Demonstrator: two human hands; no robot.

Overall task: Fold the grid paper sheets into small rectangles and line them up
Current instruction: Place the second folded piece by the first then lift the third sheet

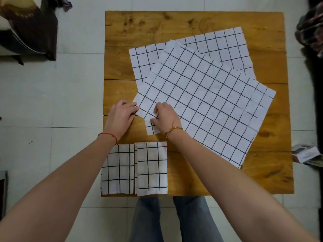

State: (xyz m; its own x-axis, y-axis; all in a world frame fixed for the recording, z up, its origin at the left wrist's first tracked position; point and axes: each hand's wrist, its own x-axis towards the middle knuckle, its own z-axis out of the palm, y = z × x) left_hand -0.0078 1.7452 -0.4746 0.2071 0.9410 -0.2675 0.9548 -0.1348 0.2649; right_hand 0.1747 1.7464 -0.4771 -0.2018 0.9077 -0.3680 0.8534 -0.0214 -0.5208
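pinching the near corner of the top grid sheet [201, 103], the left hand [120, 116] and right hand [166, 116] sit side by side. two folded rectangles [150, 168] lie just below them on the wooden table [192, 21].

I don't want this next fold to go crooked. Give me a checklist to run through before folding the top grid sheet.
1. Both hands on the sheet: ok. The left hand and right hand hold the near left corner of the top grid sheet.
2. Sheet lies flat: ok, only lightly creased.
3. Sheet square to the table: not ok, it lies at an angle.
4. Free of the sheets beneath: not ok, it overlaps them.
5. Only one sheet in the grip: cannot tell.
6. Row has room: ok. The two folded rectangles sit side by side at the near edge, bare wood to their right.
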